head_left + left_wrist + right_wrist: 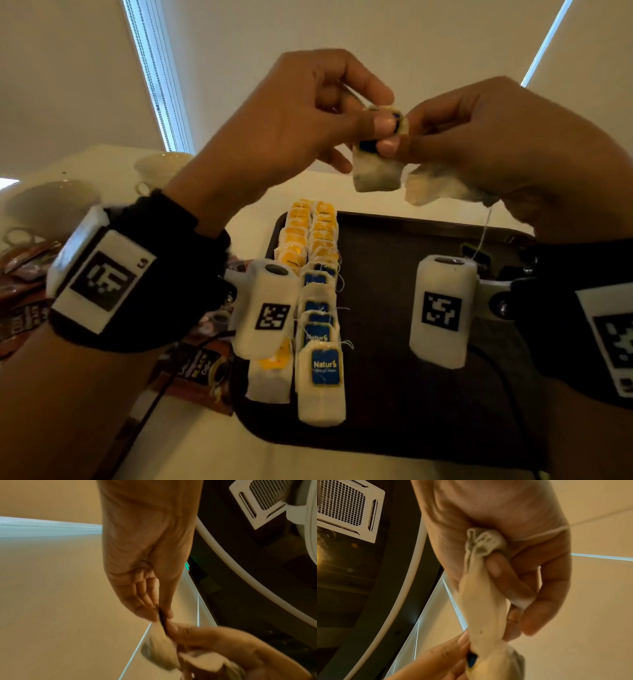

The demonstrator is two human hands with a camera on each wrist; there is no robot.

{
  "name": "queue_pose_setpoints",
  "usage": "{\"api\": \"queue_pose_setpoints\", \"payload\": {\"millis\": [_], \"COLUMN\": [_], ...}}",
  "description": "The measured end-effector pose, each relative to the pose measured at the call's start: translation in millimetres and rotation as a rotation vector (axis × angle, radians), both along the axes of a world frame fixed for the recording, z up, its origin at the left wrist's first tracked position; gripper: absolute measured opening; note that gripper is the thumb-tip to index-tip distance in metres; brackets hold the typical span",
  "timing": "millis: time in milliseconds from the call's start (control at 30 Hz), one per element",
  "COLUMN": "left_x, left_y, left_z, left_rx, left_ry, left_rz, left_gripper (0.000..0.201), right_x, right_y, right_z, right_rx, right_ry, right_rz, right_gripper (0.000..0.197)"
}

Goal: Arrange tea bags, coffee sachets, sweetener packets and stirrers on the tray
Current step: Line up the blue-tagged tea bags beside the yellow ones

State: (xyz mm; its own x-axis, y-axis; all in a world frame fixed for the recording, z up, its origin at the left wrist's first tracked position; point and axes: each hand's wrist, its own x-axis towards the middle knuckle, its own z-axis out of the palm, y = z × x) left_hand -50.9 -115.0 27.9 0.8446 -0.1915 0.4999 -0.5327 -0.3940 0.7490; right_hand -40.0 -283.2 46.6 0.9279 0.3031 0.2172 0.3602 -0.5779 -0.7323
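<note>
Both hands are raised above the dark tray (pixel 428 342). My left hand (pixel 380 109) pinches the top of a white tea bag (pixel 376 171) at its blue tag (pixel 397 120). My right hand (pixel 402 133) pinches the same tag with its thumb and holds a second tea bag (pixel 438 185) under its curled fingers. In the right wrist view, tea bags (pixel 484 601) run from the palm down to the blue tag (pixel 471 660). A thread (pixel 483 233) hangs from the right hand. On the tray's left side lie rows of yellow-tagged tea bags (pixel 308 233) and blue-tagged tea bags (pixel 320 373).
Brown coffee sachets (pixel 202 370) lie on the table left of the tray, with more sachets (pixel 24 263) at the far left. Two white cups (pixel 51 205) (pixel 161 168) stand at the back left. The tray's middle and right show bare surface.
</note>
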Motion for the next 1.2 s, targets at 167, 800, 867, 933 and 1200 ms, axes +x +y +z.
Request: {"api": "queue_pose_setpoints", "payload": {"millis": [167,800,867,933,1200], "left_x": [-9.4,-90.1,-90.5,-90.5,-85.1], "left_y": [7.3,29.0,29.4,30.3,38.6], "left_z": [10.4,-83.3,-84.2,-82.1,-88.5], "left_rx": [0.170,0.170,0.166,0.185,0.836], "left_ry": [0.101,0.792,0.820,0.835,0.521], "left_rz": [-0.007,-0.008,-0.017,-0.043,0.118], "left_gripper": [0.005,0.028,0.029,0.029,0.012], "right_x": [-2.6,-2.0,-0.7,5.7,13.1], "right_y": [-2.7,-43.5,-43.5,-46.1,-47.9], "right_z": [1.9,8.7,7.0,5.0,6.3], "right_rx": [-0.098,-0.070,-0.098,-0.110,-0.107], "right_ry": [0.055,0.066,0.044,0.030,0.038], "right_rz": [0.092,0.175,0.215,0.242,0.262], "right_gripper": [0.019,0.055,0.070,0.082,0.082]}}
